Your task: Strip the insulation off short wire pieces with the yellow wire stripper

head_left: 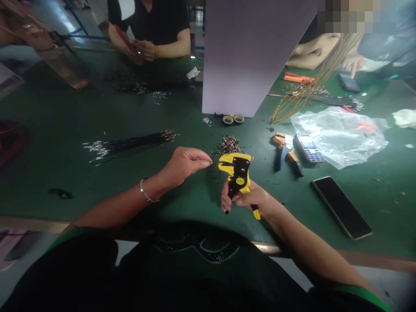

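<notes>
In the centre, the right hand (244, 197) grips the yellow wire stripper (239, 171); the left hand (191, 167) pinches something small, perhaps a wire end (212, 162).

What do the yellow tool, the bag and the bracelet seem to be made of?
Yellow tool: probably painted metal or hard plastic, smooth, going by its even yellow and black colouring.
Bag: thin, glossy clear plastic; it is see-through, with creases catching the light.
Bracelet: likely polished metal, from its silvery shine.
</notes>
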A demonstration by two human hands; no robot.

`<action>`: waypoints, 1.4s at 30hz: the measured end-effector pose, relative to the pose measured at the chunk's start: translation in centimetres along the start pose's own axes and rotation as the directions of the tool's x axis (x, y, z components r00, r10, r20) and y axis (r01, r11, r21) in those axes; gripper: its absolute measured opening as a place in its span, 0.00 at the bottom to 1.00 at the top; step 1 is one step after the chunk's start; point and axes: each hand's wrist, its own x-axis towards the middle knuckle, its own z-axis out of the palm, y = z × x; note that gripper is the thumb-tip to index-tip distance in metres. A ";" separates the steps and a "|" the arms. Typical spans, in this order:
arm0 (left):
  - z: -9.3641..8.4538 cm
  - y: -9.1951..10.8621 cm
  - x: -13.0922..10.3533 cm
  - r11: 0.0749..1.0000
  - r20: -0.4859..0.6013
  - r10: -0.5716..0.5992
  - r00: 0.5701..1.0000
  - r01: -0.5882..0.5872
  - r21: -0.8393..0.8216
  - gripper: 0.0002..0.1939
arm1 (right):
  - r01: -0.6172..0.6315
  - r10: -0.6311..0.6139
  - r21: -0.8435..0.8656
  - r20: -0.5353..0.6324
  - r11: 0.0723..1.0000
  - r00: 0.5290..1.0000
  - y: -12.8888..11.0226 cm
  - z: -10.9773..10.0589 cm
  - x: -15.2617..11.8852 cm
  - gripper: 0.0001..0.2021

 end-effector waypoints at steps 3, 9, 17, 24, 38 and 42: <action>0.1 -0.1 0.1 0.993 0.001 -0.052 0.999 0.052 -0.101 0.03 | 0.007 -0.007 0.015 0.004 1.000 1.000 0.1 -0.1 0.0 0.13; 0.7 0.0 -0.2 0.995 -0.008 -0.053 0.999 0.052 -0.081 0.04 | -0.005 0.004 0.019 0.028 1.000 1.000 0.2 -0.3 0.2 0.13; 0.6 0.0 -0.3 0.999 0.016 0.029 0.999 -0.029 0.031 0.04 | -0.009 0.009 -0.016 0.019 1.000 1.000 0.3 -0.3 0.0 0.14; 0.3 0.5 -0.5 0.982 0.033 0.083 0.996 -0.088 0.168 0.05 | 0.027 -0.026 -0.047 0.009 0.999 1.000 0.3 -0.2 0.0 0.12; 0.0 0.1 -0.2 0.973 0.053 0.119 0.991 -0.127 0.194 0.05 | 0.017 -0.022 -0.055 -0.103 0.998 0.994 0.3 1.0 -0.4 0.08; 0.0 0.2 -0.2 0.974 0.056 0.118 0.991 -0.127 0.189 0.04 | 0.011 -0.016 -0.047 -0.118 0.999 0.993 0.2 1.2 -0.4 0.07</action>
